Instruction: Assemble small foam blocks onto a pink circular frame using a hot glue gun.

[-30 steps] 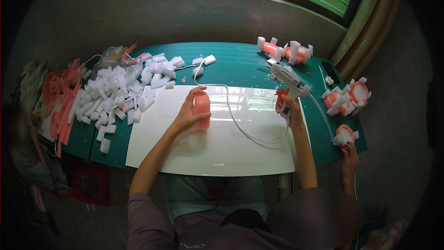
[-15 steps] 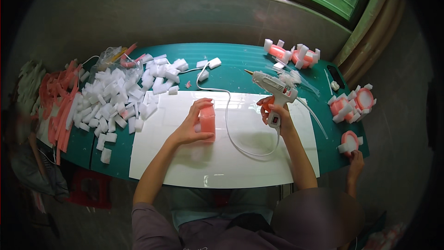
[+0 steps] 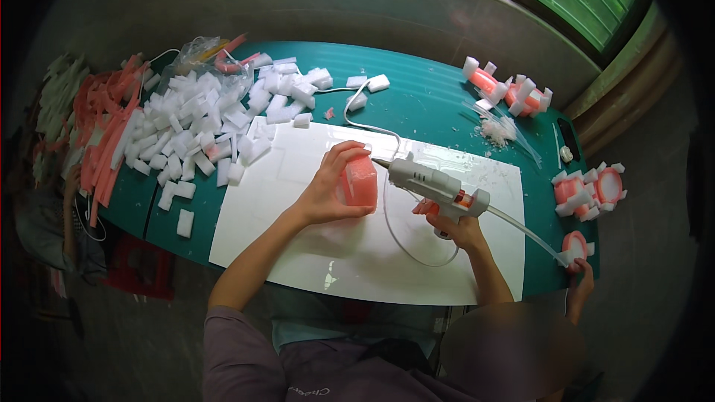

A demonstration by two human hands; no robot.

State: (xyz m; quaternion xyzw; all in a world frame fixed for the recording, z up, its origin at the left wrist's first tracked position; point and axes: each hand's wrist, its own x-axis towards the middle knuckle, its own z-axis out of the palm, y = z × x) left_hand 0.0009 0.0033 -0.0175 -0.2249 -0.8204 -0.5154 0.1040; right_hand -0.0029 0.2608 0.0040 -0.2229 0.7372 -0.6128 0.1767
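My left hand (image 3: 325, 187) is closed round a pink foam piece (image 3: 362, 183), holding it on edge over a glossy white board (image 3: 298, 257). The piece looks like a curved band; its left side is hidden by my fingers. In my right hand (image 3: 463, 232) is a light grey hot glue gun (image 3: 423, 179), gripped by the handle. Its nozzle points left at the upper edge of the foam; whether it touches I cannot tell. A clear glue stick (image 3: 521, 231) sticks out of the gun's back end, and a white cord loops across the board.
Left of the board lies a heap of white foam blocks (image 3: 190, 115), with pink foam strips (image 3: 112, 138) beyond. Pink rings with white blocks (image 3: 527, 97) stand at the far right, others (image 3: 588, 192) nearer. Another person's hand (image 3: 583, 283) holds a ring (image 3: 575, 246) at the right edge.
The glue gun has swung down and left, from pointing up and away to lying nearly level, its nozzle now at the foam. My left hand has tilted the pink piece. The whole view has shifted.
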